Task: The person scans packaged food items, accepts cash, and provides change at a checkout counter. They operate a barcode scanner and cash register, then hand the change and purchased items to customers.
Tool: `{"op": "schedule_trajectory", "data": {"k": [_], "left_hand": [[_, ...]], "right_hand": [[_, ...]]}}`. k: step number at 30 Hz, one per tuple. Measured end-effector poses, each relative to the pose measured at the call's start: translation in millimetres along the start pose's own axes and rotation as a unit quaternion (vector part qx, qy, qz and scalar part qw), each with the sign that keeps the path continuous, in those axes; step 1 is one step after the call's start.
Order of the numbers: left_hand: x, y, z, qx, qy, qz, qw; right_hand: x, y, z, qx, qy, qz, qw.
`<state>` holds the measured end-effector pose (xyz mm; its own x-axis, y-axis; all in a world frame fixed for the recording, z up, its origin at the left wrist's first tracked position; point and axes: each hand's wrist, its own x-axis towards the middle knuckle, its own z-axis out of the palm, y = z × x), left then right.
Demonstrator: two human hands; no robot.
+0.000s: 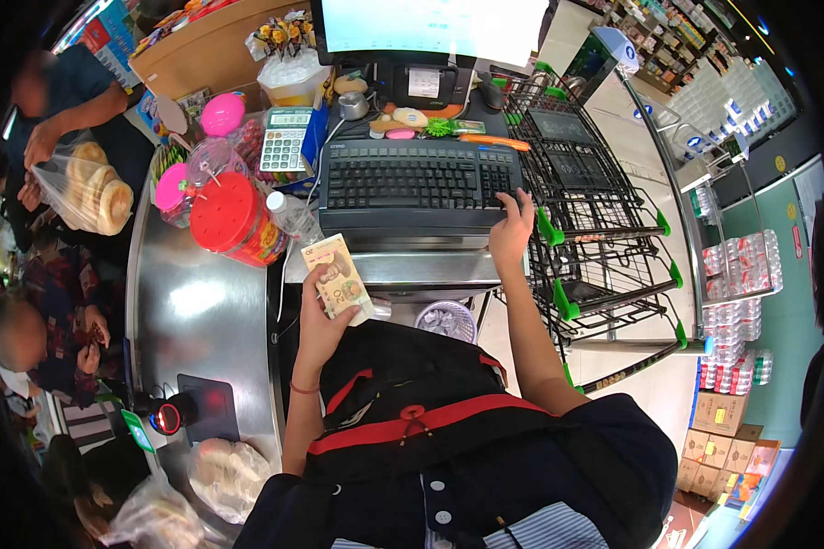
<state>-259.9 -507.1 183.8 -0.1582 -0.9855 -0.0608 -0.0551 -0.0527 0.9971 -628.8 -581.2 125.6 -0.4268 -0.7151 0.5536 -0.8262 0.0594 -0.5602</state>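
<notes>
A 20-denomination banknote [338, 280], perhaps with others beneath it, is held between the thumb and fingers of my left hand [321, 322]. My right hand [513, 230] rests at the number pad of a black keyboard [412, 180], its fingers apart and nothing in it. A monitor [432, 27] stands beyond the keyboard, with a receipt printer [426, 86] below it and printed paper showing. Left of the keyboard lies a calculator [287, 141]. A clear plastic bottle [295, 216] with a white cap is just above the banknote.
Red-lidded jar [226, 216] stands on the metal counter [199, 309]. A scanner [168, 416] and a bag of food [228, 477] are nearer me. Nested shopping carts [590, 226] stand at right, a waste basket [446, 321] below the drawer. People stand across the counter, one holding bagged bread [93, 189].
</notes>
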Motion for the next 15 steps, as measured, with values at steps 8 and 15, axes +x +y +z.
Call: {"op": "schedule_trajectory", "data": {"k": [8,15], "left_hand": [[12,-12,-10,0.026,-0.018,0.042,0.999],[14,-10,-17,0.016,0.039,0.052,0.998]], "right_hand": [[16,-2,-2,-0.156,-0.062,-0.011,0.986],[-19,-5,-17,-0.102,-0.094,-0.007,0.990]]}}
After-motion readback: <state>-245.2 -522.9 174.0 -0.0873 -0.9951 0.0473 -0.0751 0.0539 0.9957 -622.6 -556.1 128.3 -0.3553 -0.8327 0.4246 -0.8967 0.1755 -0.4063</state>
